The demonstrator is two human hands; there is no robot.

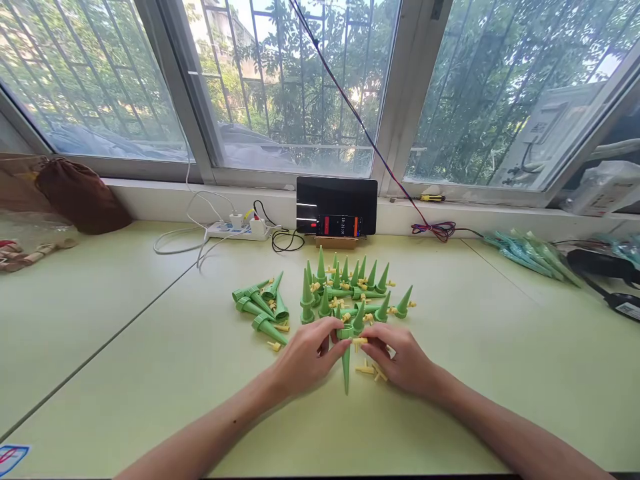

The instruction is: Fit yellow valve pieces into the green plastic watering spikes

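Observation:
Between the thumb and fingers of my left hand is a green plastic watering spike, its open collar up and its tip pointing down toward me. My right hand pinches a small yellow valve close to the spike's collar; whether the two touch I cannot tell. A few loose yellow valves lie on the table under my right fingers. Beyond my hands stand many upright green spikes with yellow valves fitted. Left of them lies a heap of green spikes, with yellow valves beside it.
A black tablet and a phone lean at the back by the window. A power strip with cables sits to their left. Bagged green and blue pieces lie at right, a brown bag at left. Table seam runs diagonally.

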